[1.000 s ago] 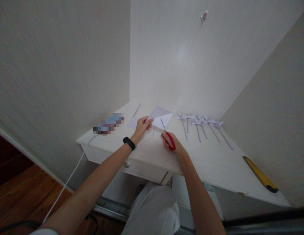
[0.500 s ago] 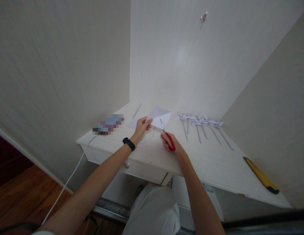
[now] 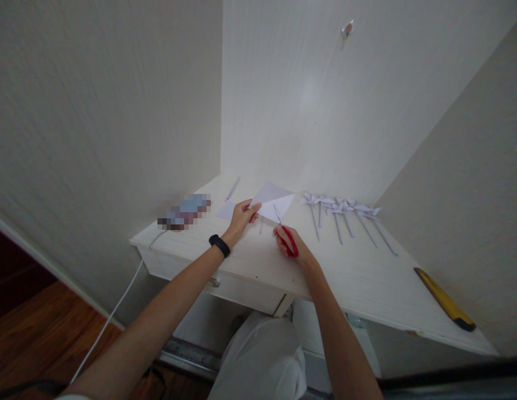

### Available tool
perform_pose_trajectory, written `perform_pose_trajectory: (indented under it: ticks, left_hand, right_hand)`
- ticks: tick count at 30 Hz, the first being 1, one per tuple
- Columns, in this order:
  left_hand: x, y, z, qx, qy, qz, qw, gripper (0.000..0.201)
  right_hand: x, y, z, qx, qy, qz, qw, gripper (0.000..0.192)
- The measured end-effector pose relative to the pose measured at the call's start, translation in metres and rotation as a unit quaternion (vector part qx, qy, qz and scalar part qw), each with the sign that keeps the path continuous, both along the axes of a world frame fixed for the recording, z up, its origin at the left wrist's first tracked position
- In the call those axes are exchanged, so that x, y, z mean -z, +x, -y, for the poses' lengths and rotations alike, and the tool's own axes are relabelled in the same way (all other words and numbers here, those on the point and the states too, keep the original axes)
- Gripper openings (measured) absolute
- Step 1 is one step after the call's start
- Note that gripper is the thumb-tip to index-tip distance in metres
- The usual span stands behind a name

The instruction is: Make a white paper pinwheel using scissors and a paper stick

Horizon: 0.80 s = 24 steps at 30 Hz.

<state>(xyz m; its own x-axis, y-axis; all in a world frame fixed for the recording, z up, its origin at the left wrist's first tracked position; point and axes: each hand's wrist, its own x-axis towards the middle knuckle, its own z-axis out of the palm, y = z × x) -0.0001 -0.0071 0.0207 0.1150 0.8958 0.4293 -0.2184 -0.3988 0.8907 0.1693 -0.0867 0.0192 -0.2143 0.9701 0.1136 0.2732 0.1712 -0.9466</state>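
Observation:
My left hand [image 3: 244,216], with a black band on its wrist, pinches the left corner of a creased white sheet of paper [image 3: 271,194] held up above the desk. In my right hand [image 3: 289,243] is a pair of scissors [image 3: 292,244] with red handles, my fingers closed around them. The blades point up and away and lie at the near edge of the sheet. Whether they are open or closed on the paper I cannot tell. Behind my left hand another piece of white paper [image 3: 225,209] lies flat on the desk.
Several paper pinwheels on sticks [image 3: 345,206] lie in a row at the right. A yellow and black tool [image 3: 445,300] rests by the right wall. A blurred-out device [image 3: 185,211] with a white cable [image 3: 131,289] is at the left. Thin sticks [image 3: 232,189] lie behind the paper.
The held sheet has shifted slightly to the right and toward me, and the scissor blades sit a little lower against it. Both hands keep their grip.

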Motion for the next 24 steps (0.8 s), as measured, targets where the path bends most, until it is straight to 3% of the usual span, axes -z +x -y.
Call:
perform_pose_trajectory:
  ticks: [8,15,17,21,24]
  left_hand:
    - [0.001,-0.001,-0.003,-0.01,-0.013,0.069,0.997,0.033]
    - [-0.001,-0.004,-0.011,-0.06,-0.13,0.217,0.966,0.025]
    - [0.0,-0.003,-0.011,-0.036,-0.143,0.185,0.972,0.024]
    - [0.008,0.004,-0.009,0.028,-0.1,0.021,0.994,0.026]
    - [0.013,0.008,-0.006,0.089,-0.061,-0.102,0.989,0.029]
  right_hand:
    - [0.003,0.001,-0.002,-0.009,-0.015,-0.024,1.0,0.039]
    - [0.006,0.002,-0.003,0.029,-0.001,-0.056,0.998,0.04]
    - [0.009,0.002,-0.007,0.079,0.021,-0.077,0.994,0.041]
    - [0.017,0.005,-0.015,0.162,0.092,-0.089,0.978,0.034]
    - [0.018,0.006,-0.018,0.213,0.119,-0.057,0.968,0.032]
